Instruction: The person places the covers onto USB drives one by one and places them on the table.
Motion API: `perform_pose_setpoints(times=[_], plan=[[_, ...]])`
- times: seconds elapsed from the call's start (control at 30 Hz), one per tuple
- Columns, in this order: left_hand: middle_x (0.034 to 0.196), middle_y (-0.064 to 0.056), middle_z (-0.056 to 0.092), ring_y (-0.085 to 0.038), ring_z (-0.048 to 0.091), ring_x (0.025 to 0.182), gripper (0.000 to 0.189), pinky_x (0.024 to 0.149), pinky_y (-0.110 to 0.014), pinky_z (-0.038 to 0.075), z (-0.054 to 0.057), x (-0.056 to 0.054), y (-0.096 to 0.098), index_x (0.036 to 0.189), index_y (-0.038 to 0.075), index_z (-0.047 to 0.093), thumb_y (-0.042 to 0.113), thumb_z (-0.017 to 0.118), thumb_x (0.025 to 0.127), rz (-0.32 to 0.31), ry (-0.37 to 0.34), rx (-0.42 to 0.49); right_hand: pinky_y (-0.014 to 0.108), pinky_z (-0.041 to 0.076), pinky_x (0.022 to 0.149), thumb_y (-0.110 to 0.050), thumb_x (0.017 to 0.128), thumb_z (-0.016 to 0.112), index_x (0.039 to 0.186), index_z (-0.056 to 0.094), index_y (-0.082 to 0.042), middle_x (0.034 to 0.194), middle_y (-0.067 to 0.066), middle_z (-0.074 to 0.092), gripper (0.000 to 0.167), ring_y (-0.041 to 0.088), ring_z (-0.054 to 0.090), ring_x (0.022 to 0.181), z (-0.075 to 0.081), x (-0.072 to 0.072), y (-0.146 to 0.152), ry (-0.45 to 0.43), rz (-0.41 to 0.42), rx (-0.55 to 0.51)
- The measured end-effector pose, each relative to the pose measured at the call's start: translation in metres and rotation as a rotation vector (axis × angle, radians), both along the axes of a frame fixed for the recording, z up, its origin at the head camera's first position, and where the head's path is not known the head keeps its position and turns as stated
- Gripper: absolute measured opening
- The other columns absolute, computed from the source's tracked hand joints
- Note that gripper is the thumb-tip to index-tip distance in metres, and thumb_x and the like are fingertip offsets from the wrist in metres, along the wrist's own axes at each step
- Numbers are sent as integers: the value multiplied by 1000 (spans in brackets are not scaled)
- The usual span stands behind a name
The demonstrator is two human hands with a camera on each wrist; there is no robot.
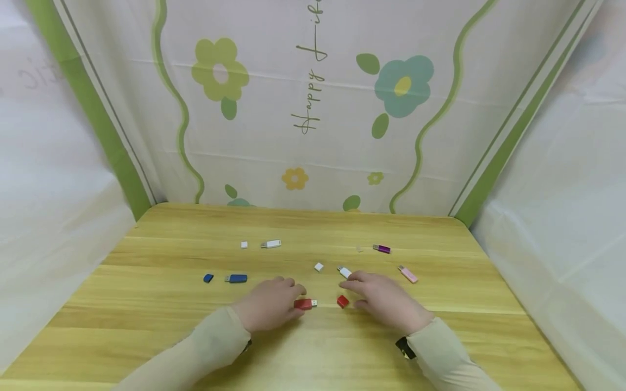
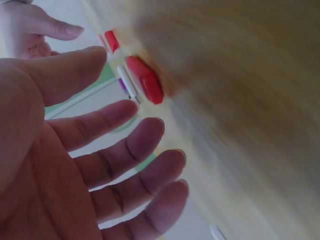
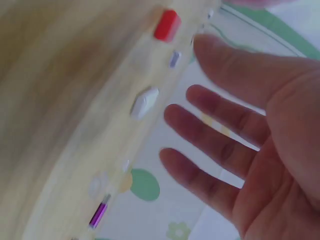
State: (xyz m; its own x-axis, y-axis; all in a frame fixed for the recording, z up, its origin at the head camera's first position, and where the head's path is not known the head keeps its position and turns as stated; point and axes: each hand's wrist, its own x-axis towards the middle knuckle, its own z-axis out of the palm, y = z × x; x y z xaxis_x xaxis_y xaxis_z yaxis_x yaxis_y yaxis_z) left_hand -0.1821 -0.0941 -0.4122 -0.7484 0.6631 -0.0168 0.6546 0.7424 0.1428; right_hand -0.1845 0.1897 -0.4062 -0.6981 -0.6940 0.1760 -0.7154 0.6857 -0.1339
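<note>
A red USB stick (image 1: 304,304), its metal plug pointing right, lies by the fingertips of my left hand (image 1: 269,305). In the left wrist view that hand (image 2: 95,145) has its fingers spread, apart from the red stick (image 2: 145,80). My right hand (image 1: 388,301) hovers with relaxed fingers; the red cap (image 1: 342,301) lies just left of its thumb. A white USB stick (image 1: 344,272) is partly covered by the right fingers in the head view. The right wrist view shows that hand (image 3: 250,135) holding nothing, with the red cap (image 3: 167,25) and white stick (image 3: 145,102) beyond its fingertips.
A white cap (image 1: 319,267) lies mid-table. At left are a blue stick (image 1: 237,278), blue cap (image 1: 208,278), another white stick (image 1: 271,244) and cap (image 1: 244,245). A purple stick (image 1: 382,249) and pink stick (image 1: 408,274) lie right. A printed curtain (image 1: 274,141) borders the wooden table (image 1: 146,304).
</note>
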Motion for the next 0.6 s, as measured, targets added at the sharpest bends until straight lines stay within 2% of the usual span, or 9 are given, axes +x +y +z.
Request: perform_pose_setpoints(times=[0.17,0.33,0.47,0.6], plan=[[92,3,58,-12,52,77,33,68,-30,49,2,-1,7,114,14,65,39,70,92,2,-11,0,37,54,84,4,81,77,121,71,-20,120,-2,64,46,18,64,103,-10,-3,-10,17,69,37],[89,4,57,-11,51,75,28,67,-28,48,1,-4,12,109,15,65,36,72,92,4,-34,-14,31,53,81,5,86,70,114,74,-21,111,-6,64,39,10,62,92,-13,-3,-17,-8,105,44],[83,6,53,-10,48,72,22,64,-27,44,1,-4,15,103,16,64,34,72,92,8,-54,-21,27,52,76,3,87,70,109,75,-21,100,-9,62,33,5,58,82,-13,-4,-20,-38,100,39],[81,8,51,-9,46,70,19,63,-26,43,0,-5,16,99,18,63,33,72,92,6,-43,-33,26,52,71,2,88,70,101,75,-20,91,-8,60,26,4,55,76,-11,-3,-18,-53,86,42]])
